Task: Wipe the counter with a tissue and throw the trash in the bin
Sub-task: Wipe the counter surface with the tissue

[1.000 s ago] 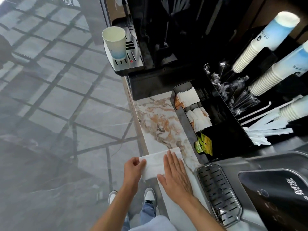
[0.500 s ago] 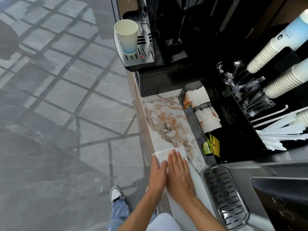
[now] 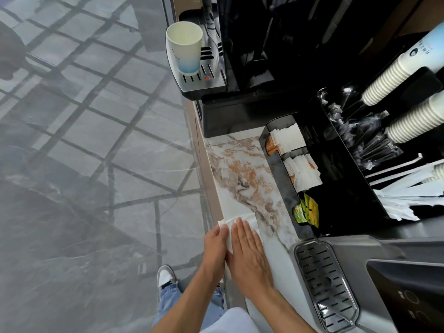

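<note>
A white tissue lies on the marble counter near its front edge, bunched a little at its far end. My right hand lies flat on top of the tissue with fingers together, pressing it to the counter. My left hand is right beside it at the counter's edge, its fingers pinching the tissue's left side. Most of the tissue is hidden under the two hands. No bin is in view.
A black condiment organiser with sugar packets borders the counter on the right. A paper cup stands on the coffee machine's drip tray at the far end. A water dispenser's drip grate sits near right. Tiled floor lies left.
My left hand has closed in against the right one and gathered the tissue's left side, so the tissue is narrower and bunched. Both hands have slid slightly forward along the counter.
</note>
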`<state>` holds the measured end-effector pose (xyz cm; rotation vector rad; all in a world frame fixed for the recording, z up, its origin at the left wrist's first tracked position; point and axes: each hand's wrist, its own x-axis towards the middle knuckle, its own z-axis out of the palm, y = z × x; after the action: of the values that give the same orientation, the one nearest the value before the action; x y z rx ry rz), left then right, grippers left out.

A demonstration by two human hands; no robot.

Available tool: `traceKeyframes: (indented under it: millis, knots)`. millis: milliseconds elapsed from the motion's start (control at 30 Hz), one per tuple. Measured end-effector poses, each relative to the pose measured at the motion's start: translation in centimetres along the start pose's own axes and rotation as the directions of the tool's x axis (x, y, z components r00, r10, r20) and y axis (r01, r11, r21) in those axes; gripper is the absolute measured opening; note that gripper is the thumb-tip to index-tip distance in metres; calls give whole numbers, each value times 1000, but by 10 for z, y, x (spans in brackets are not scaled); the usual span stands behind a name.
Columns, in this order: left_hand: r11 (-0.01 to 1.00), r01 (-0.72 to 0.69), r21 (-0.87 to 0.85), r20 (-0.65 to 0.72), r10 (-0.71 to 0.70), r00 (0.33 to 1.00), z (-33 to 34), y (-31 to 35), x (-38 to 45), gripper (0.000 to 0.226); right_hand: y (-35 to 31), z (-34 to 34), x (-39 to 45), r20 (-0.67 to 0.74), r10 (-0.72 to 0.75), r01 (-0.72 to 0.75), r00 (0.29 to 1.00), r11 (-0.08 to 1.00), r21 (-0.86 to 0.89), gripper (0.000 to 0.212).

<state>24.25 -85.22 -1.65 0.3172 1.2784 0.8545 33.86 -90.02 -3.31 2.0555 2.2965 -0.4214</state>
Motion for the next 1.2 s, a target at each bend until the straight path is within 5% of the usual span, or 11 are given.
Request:
traceKeyframes:
  millis: [500, 867, 1200]
  knots:
    - [794, 334, -508, 236, -244, 941, -32, -12, 7, 44, -30, 6, 8, 51, -67, 66, 996, 998, 14, 60]
    - [701, 413, -581, 284, -302, 910, -50, -24, 17, 40, -49, 2, 9, 33, -121, 123, 992, 990, -67, 56]
    - [695, 406, -593, 267, -305, 914, -70, -20, 13, 40, -73, 10, 6, 38, -94, 90, 995, 991, 103, 55]
